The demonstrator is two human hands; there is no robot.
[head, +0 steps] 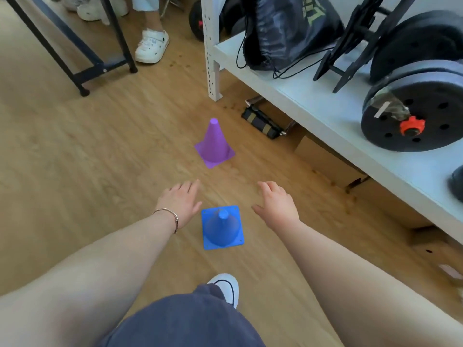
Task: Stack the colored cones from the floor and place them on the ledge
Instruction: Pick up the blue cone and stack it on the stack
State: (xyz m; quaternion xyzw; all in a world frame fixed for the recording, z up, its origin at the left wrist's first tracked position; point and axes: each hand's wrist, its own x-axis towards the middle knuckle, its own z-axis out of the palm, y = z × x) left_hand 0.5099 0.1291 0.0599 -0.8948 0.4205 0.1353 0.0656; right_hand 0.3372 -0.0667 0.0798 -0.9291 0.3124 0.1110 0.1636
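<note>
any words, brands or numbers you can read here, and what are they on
Nothing reads clearly.
On the black bag: yellow-green lettering, creased and cut off by the frame's top edge, unreadable.
On the purple cone, blue cone and weight plates: no text visible.

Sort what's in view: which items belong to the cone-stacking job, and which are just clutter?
Job:
blue cone
purple cone
white ledge
left hand and right hand, open either side of the blue cone

Clutter:
drawstring bag
weight plates
cardboard box
</note>
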